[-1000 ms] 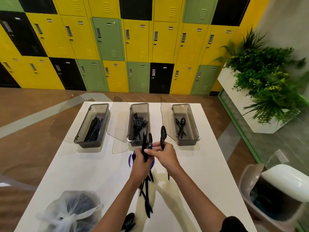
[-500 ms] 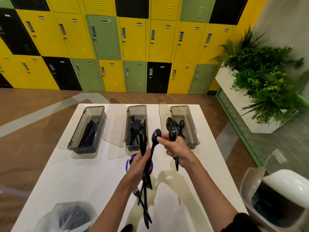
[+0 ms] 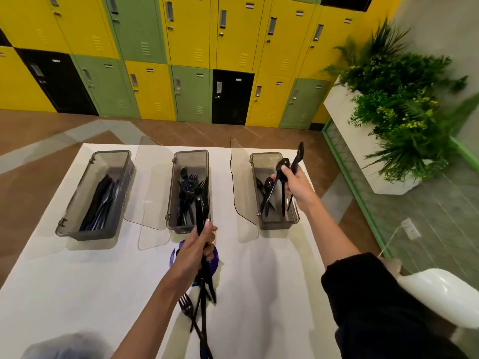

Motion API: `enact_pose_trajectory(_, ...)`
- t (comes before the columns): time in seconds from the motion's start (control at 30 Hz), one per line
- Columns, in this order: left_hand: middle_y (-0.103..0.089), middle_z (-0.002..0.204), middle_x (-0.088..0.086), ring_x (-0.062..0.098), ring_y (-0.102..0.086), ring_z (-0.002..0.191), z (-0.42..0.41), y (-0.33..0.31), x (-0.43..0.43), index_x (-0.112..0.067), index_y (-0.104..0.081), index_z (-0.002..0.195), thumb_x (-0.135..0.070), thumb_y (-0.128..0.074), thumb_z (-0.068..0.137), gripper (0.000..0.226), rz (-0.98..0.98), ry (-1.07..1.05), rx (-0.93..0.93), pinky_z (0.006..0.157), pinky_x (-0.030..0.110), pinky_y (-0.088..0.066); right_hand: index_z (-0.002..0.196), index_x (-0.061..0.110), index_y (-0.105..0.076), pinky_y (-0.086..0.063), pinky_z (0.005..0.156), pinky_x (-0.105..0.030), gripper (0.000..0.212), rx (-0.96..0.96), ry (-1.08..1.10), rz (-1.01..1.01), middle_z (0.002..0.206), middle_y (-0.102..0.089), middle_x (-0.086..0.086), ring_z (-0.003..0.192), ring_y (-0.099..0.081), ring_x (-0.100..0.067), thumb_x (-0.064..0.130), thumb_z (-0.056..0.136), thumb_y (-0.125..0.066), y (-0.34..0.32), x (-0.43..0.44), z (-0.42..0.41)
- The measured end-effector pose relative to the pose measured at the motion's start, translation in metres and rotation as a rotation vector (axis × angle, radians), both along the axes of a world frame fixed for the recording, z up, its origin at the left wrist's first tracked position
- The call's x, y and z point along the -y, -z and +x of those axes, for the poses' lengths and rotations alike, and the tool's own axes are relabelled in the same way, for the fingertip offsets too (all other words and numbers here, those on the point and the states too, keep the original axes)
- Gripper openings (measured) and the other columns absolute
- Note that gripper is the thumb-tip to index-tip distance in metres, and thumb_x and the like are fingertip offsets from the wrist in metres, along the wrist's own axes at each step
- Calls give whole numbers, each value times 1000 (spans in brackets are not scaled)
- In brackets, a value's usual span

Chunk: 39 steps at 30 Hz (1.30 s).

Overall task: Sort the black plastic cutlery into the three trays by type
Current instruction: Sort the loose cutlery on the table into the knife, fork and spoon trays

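Three smoky plastic trays stand in a row at the far side of the white table (image 3: 77, 281). The left tray (image 3: 77, 230) holds knives, the middle tray (image 3: 172, 193) holds forks, the right tray (image 3: 278, 224) holds a few spoons. My right hand (image 3: 296, 183) grips black spoons (image 3: 282, 174) upright over the right tray, their handles pointing down into it. My left hand (image 3: 193, 251) is closed around a bundle of mixed black cutlery (image 3: 203, 291) in front of the middle tray; a fork head sticks out below.
Clear hinged lids (image 3: 147, 193) stand open beside the trays. A purple disc (image 3: 213, 259) lies under my left hand. A clear bag (image 3: 64, 345) sits at the near left corner. A white chair (image 3: 440, 299) and a planter (image 3: 388, 112) are to the right of the table.
My right hand has moved away from the left hand, up and to the right, carrying spoons over the right tray. The left hand stayed near the middle with the bundle.
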State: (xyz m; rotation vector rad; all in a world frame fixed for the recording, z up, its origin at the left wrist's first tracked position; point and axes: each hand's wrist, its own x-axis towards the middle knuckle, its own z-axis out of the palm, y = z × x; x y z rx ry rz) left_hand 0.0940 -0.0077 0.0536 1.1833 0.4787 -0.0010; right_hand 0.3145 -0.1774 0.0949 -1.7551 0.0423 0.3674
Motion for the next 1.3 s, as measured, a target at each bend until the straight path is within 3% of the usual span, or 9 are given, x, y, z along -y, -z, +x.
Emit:
enact_pose_trajectory(0.2,-42,66,-3,8,-31,50,14,9,-2,-10,-53,108,-31,-36,101,28,-177,-10,-15,48,20,-30,132,11,-45,-49,87,-35,32,-18,52,-78,94,-66,-4,97,-61,-20,21,102,-40,39,-31,34)
enact_pose_trajectory(0.33,-46,69,-2,9,-35,54,13,11,-3,-11,-54,109,-24,-37,101,23,-236,18,16,52,21,-35,134,5,-45,-46,80,-33,38,-93,21,-327,110,-60,-9,94,-55,-23,20,99,-44,72,-40,34)
enact_pose_trajectory(0.5,-56,72,0,11,-49,62,9,7,-4,-11,-58,107,-19,-41,99,21,-292,36,34,57,23,-43,146,10,-35,-39,108,-43,58,-44,-104,-545,147,-41,-11,133,-41,-32,28,95,-55,80,-35,24)
enact_pose_trajectory(0.67,-58,73,2,11,-51,60,5,2,-1,-9,-59,108,-17,-41,99,21,-271,57,34,53,22,-42,113,15,-64,-44,95,-36,25,338,19,-511,115,-62,-8,113,-54,-27,28,94,-53,52,-41,-24)
enact_pose_trajectory(0.8,-58,73,3,10,-52,57,-4,-5,1,-9,-61,110,-17,-47,96,21,-195,107,16,50,20,-41,107,14,-65,-48,69,-22,25,72,-270,-112,91,-68,2,79,-61,-9,30,99,-47,18,-57,-87)
enact_pose_trajectory(0.9,-61,75,4,10,-55,55,-14,-12,-1,-8,-61,114,-19,-53,93,25,-133,133,-3,47,21,-41,100,7,-66,-50,63,-21,29,15,-406,-43,84,-68,0,69,-63,-8,30,99,-48,19,-67,-115)
enact_pose_trajectory(1.13,-68,95,5,11,-62,67,-46,-25,-21,-9,-58,118,-21,-51,95,26,-61,110,-25,50,20,-44,95,11,-59,-53,59,-21,18,-23,-300,122,75,-67,0,60,-65,-6,19,102,-44,4,-89,-143)
enact_pose_trajectory(1.23,-66,111,7,16,-65,82,-59,-28,-32,-12,-54,126,-5,-45,97,31,-134,125,-26,62,25,-50,100,10,-50,-54,61,-30,20,-44,-205,174,70,-60,-3,60,-61,-15,20,104,-34,-8,-97,-146)
enact_pose_trajectory(1.3,-66,118,9,17,-65,84,-68,-30,-42,-11,-51,127,3,-42,96,36,-168,141,-7,65,26,-52,103,10,-51,-49,55,-25,22,-48,-219,155,69,-52,-2,56,-51,-13,22,104,-33,-11,-103,-150)
